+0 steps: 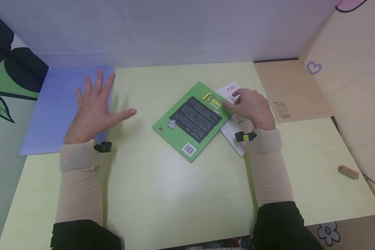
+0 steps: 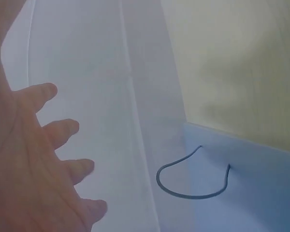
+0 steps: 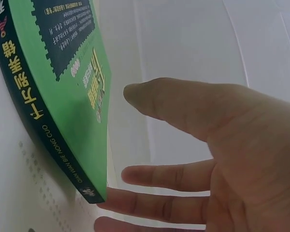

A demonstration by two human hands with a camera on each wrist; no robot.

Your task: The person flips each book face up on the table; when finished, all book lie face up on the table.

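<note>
A green book (image 1: 193, 119) lies back cover up in the middle of the pale green table (image 1: 174, 187), its right part overlapping a white booklet (image 1: 237, 140). My right hand (image 1: 251, 106) rests at the book's right edge. In the right wrist view its fingers (image 3: 154, 176) reach straight along and under the green book's (image 3: 72, 96) spine edge, while the thumb (image 3: 183, 104) hovers just off the cover. My left hand (image 1: 95, 104) is spread flat, palm down, over a blue sheet (image 1: 53, 107) at the left and holds nothing; its fingers (image 2: 63, 130) are blurred in the left wrist view.
A brown notebook (image 1: 290, 90) lies at the back right corner. A small green and orange eraser (image 1: 348, 172) sits near the table's right edge. Pale walls close off the back and right sides.
</note>
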